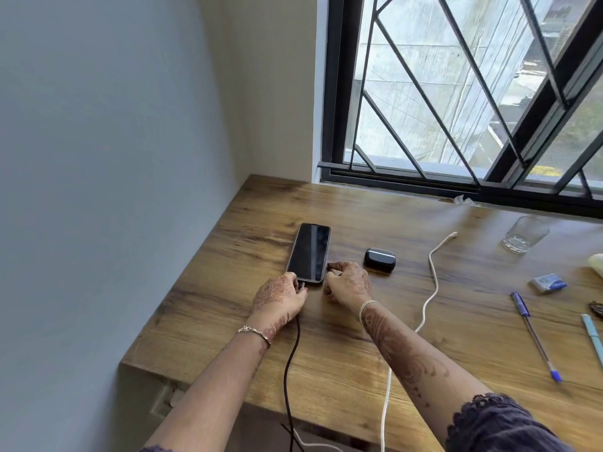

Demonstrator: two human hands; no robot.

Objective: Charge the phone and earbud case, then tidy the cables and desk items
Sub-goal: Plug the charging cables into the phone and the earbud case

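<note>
Black cable: plug was pinched by left grip at near end of phone.
Phone position: laid flat on table.
Right grip: fingers were curled on phone's right edge.
Earbud case: set just right of phone.

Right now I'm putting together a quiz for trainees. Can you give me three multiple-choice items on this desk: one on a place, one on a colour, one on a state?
1. Where is the earbud case?
A) right of the phone
B) inside the glass
C) on the window sill

2. What colour is the cable that the left hand holds at the phone?
A) white
B) black
C) red

3. The far end of the white cable is:
A) plugged into the case
B) lying loose on the desk
C) in the right hand

Answers:
1 A: the case sits beside the phone's right edge.
2 B: a dark cord runs down from that hand.
3 B: its plug touches nothing but the desk.
</note>
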